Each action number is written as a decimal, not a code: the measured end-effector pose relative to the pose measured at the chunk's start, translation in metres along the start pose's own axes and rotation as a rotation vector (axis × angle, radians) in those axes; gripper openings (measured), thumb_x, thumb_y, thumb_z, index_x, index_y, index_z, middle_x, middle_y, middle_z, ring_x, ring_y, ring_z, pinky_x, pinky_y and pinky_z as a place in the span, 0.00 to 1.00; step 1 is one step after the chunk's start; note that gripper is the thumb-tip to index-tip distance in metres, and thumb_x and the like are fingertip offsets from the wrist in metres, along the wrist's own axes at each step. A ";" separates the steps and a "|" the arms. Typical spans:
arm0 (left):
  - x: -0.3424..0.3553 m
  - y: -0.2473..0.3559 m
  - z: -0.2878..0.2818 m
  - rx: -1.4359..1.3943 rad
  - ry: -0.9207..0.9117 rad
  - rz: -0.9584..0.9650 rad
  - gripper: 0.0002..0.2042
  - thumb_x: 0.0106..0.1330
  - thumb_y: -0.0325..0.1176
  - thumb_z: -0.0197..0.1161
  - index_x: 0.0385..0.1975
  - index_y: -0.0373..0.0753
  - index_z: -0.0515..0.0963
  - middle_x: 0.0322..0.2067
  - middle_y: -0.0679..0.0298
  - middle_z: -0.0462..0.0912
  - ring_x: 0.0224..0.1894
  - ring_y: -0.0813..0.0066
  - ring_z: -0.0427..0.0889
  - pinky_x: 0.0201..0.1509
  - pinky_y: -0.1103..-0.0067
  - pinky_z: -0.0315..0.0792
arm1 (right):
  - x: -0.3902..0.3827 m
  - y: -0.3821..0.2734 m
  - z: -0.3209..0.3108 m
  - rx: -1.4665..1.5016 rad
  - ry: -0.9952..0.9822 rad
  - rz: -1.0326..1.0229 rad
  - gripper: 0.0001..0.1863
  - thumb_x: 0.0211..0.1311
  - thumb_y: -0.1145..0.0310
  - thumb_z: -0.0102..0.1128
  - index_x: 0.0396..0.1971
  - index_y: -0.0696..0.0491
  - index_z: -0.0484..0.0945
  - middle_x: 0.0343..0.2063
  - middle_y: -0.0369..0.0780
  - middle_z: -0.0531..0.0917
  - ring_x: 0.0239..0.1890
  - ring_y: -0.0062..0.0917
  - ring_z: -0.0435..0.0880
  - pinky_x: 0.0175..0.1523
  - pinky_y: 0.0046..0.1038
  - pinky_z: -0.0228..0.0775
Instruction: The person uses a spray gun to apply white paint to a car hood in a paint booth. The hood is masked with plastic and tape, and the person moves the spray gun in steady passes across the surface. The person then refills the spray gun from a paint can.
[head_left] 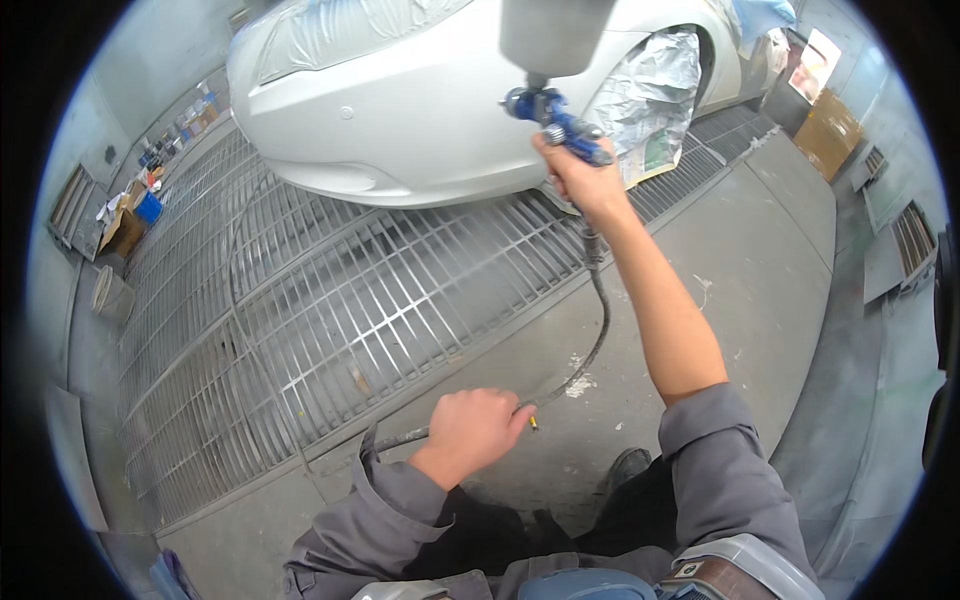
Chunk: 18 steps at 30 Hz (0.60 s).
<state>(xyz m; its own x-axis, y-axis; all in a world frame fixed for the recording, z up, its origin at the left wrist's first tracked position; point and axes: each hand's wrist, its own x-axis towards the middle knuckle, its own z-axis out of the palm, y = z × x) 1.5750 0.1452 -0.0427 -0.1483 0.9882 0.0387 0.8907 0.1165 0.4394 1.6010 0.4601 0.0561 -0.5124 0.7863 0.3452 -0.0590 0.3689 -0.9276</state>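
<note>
My right hand point(580, 175) is closed on the handle of a blue and silver spray gun point(560, 120), with a grey cup point(555, 30) on top, raised before the rear corner of a white car point(420, 120). A dark air hose point(600, 320) hangs from the gun's handle and curves down to my left hand point(470, 430), which is closed around it low over the floor. Crumpled silver masking sheet point(640, 100) covers the car's wheel, and plastic film point(350, 25) covers its window.
Metal floor grating point(330, 300) runs under the car beside grey floor point(730, 290). Cans and boxes point(130, 220) and a bucket point(112, 292) line the left wall. A brown board point(830, 135) and louvred vents point(910, 245) are along the right wall.
</note>
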 end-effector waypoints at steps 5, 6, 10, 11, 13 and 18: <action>0.012 0.021 0.008 -0.008 -0.007 0.044 0.18 0.72 0.50 0.65 0.27 0.42 0.86 0.25 0.57 0.86 0.28 0.49 0.85 0.28 0.57 0.76 | 0.011 0.010 -0.091 0.051 0.164 0.047 0.19 0.69 0.59 0.75 0.23 0.52 0.78 0.17 0.31 0.76 0.14 0.15 0.71 0.19 0.23 0.60; 0.015 0.023 0.009 -0.011 -0.005 0.049 0.18 0.72 0.50 0.65 0.27 0.43 0.86 0.24 0.57 0.86 0.28 0.49 0.85 0.28 0.57 0.76 | 0.014 0.010 -0.107 0.053 0.184 0.052 0.19 0.69 0.59 0.75 0.23 0.52 0.77 0.17 0.31 0.75 0.14 0.15 0.71 0.19 0.23 0.60; 0.027 0.032 0.015 -0.020 0.015 0.052 0.17 0.72 0.50 0.66 0.29 0.43 0.87 0.24 0.56 0.86 0.27 0.48 0.85 0.27 0.58 0.76 | 0.026 0.012 -0.158 0.075 0.256 0.053 0.19 0.70 0.59 0.74 0.23 0.50 0.75 0.18 0.32 0.75 0.14 0.16 0.71 0.19 0.24 0.60; 0.031 0.034 0.017 -0.024 0.023 0.053 0.17 0.72 0.49 0.66 0.29 0.43 0.87 0.24 0.56 0.86 0.27 0.48 0.85 0.27 0.58 0.76 | 0.029 0.014 -0.169 0.086 0.272 0.036 0.19 0.70 0.59 0.74 0.24 0.50 0.75 0.18 0.32 0.75 0.14 0.16 0.71 0.19 0.24 0.60; 0.038 0.039 0.018 -0.022 0.034 0.056 0.17 0.72 0.49 0.66 0.29 0.43 0.88 0.24 0.56 0.86 0.26 0.48 0.84 0.27 0.58 0.76 | 0.040 0.022 -0.193 0.109 0.330 0.013 0.16 0.68 0.62 0.75 0.25 0.54 0.79 0.19 0.33 0.76 0.14 0.16 0.70 0.18 0.24 0.58; 0.050 0.045 0.021 0.021 0.066 0.063 0.16 0.71 0.48 0.67 0.29 0.43 0.88 0.23 0.56 0.86 0.26 0.49 0.84 0.27 0.58 0.76 | 0.045 0.035 -0.220 -0.013 0.481 -0.020 0.18 0.69 0.60 0.75 0.24 0.50 0.76 0.18 0.31 0.75 0.15 0.15 0.70 0.19 0.22 0.58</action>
<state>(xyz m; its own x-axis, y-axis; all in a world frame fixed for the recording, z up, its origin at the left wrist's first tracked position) 1.6165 0.2022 -0.0398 -0.1195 0.9850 0.1247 0.9078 0.0575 0.4155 1.7646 0.6174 0.0707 -0.0567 0.9181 0.3923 -0.0524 0.3897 -0.9195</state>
